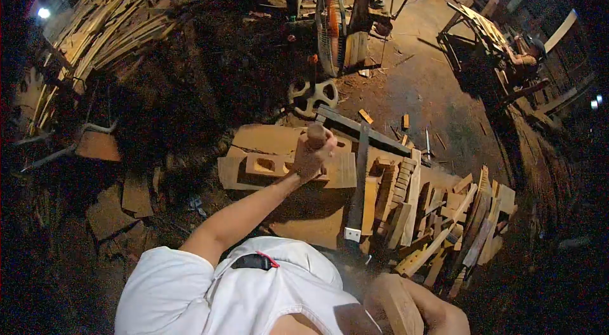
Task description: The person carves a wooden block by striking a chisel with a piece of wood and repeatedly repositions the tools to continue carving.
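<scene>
1 left hand (309, 159), fingers gripped 1 wooden handle (316, 135) above 1 slotted wood block (266, 164) | right hand: could not tell | 1 fan (331, 31), 1 offcut heap (438, 221) | dirt floor (431, 94), dim workshop

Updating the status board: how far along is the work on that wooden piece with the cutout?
Done: the wooden workpiece already shows a rectangular hole, and a pile of cut wood pieces lies beside it. In hand: the left hand grips a wooden handle above the workpiece; the tool's working end is hidden. Left: likely more cutting, but remaining cuts cannot be judged. Right hand is out of view.
</scene>
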`<state>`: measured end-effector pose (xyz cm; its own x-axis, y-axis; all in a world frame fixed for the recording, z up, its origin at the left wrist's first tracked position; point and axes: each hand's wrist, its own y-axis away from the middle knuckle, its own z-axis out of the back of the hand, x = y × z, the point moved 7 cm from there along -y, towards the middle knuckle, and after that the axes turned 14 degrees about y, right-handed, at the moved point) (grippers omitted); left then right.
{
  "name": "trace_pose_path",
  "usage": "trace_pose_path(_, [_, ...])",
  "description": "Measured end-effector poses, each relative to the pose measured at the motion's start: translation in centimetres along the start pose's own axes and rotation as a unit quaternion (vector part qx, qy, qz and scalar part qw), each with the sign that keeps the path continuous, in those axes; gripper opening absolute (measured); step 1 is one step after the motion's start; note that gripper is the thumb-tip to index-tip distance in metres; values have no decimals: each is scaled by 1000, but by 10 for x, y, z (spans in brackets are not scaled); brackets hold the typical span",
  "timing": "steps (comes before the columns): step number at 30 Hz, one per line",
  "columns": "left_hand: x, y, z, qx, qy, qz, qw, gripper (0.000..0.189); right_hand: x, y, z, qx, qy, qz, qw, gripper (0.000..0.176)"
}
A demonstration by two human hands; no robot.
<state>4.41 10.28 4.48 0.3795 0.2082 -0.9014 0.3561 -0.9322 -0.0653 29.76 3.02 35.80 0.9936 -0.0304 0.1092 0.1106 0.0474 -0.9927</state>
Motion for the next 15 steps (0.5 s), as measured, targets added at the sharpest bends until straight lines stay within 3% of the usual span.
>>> trace_pose_path(1, [1, 1, 5, -46, 33, 2, 998, 9, 0, 0, -2, -2, -1, -2, 1000, 31])
trace_pose_path(4, [37, -9, 25, -45, 67, -26, 996, 12, 3, 3, -14, -16, -1, -19, 1000, 32])
trace_pose_path(5, [71, -10, 31, -83, 329, 43, 940, 17, 5, 3, -17, -22, -1, -26, 999, 32])
trace_pose_path(6, [59, -5, 31, -89, 330, 54, 938, 17, 8, -3, -24, -31, -1, -33, 999, 33])
trace_pose_path(7, [34, 2, 31, -25, 136, 1, 990, 20, 26, 16, -18, -133, 21, -5, 991, 24])
trace_pose_path(8, [11, 10, 21, 47, -61, -49, 996, 24, 50, 47, -10, -234, 47, 22, 971, 18])
trace_pose_path(10, [4, 7, 14, 109, -43, 15, 993, 30, 68, 95, 19, -278, 112, -152, 942, 20])
trace_pose_path(11, [-7, 3, 18, 115, -124, 31, 985, 29, 59, 107, 29, -290, 83, -200, 932, 34])
trace_pose_path(12, [-15, 1, 19, 116, -123, 37, 985, 29, 50, 119, 36, -301, 52, -245, 920, 53])
trace_pose_path(14, [-37, 0, 10, 170, -210, -64, 961, 30, 48, 154, 42, -319, 173, -354, 862, 63])
trace_pose_path(15, [-35, 0, 14, 140, -197, -55, 969, 34, 37, 164, 41, -364, 157, -341, 852, 63])
